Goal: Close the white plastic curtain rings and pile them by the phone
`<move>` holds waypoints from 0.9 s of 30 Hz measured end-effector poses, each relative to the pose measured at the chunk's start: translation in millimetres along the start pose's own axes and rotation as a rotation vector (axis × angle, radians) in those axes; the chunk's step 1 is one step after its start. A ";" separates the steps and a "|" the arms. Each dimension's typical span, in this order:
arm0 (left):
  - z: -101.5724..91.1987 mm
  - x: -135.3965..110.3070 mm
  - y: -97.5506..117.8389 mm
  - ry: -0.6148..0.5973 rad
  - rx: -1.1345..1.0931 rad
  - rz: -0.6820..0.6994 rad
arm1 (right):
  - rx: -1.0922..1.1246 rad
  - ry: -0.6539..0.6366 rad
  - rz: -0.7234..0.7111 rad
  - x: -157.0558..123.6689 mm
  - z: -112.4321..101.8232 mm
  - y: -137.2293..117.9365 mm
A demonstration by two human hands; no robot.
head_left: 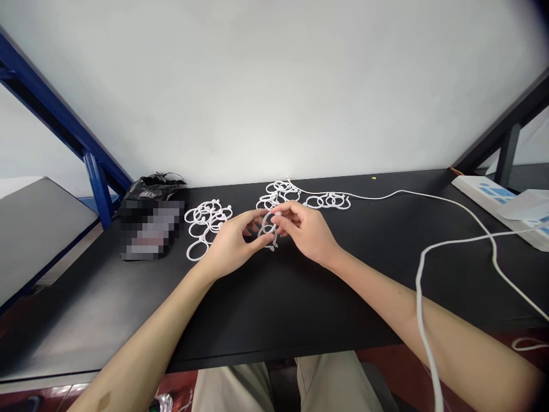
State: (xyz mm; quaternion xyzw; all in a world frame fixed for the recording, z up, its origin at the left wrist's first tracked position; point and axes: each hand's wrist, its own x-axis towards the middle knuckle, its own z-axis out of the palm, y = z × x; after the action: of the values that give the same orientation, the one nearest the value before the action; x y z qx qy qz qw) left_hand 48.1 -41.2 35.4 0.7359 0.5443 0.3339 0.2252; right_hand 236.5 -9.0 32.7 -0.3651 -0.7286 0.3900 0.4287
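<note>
Both my hands meet over the middle of a black table (266, 309). My left hand (234, 243) and my right hand (306, 229) each pinch one small white plastic ring (266, 229), held between their fingertips just above the tabletop. A loose heap of white rings (206, 220) lies left of my left hand. More white rings (278, 194) sit just behind my fingers, and a short linked row of rings (329, 200) lies behind my right hand.
A black bag (150, 220) with a blurred patch stands at the left. A white cable (429, 252) runs from the rings across the right side and off the front edge. A white power strip (497, 203) lies far right. A white wall rises behind.
</note>
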 end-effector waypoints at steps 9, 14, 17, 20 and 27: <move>-3.9 2.7 -2.3 0.167 0.015 -0.121 | -0.094 0.051 0.050 2.8 -4.8 3.7; -8.7 6.0 -4.2 0.314 -0.208 -0.262 | -0.069 0.011 0.100 2.1 -2.8 2.6; -9.7 7.1 -7.0 0.341 -0.270 -0.284 | -0.073 0.001 0.101 2.0 -1.7 3.4; -9.2 6.7 -7.9 0.313 -0.187 -0.282 | -0.079 0.021 0.109 3.0 -3.2 5.3; -2.2 2.6 -2.9 0.132 0.180 -0.073 | -0.072 0.112 0.034 6.2 -10.8 1.1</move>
State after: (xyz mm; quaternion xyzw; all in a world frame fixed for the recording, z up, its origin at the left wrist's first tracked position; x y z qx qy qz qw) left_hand 45.1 -37.9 35.5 0.7092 0.6122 0.3230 0.1337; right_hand 244.3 -0.4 37.3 -0.4139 -0.7106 0.3499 0.4487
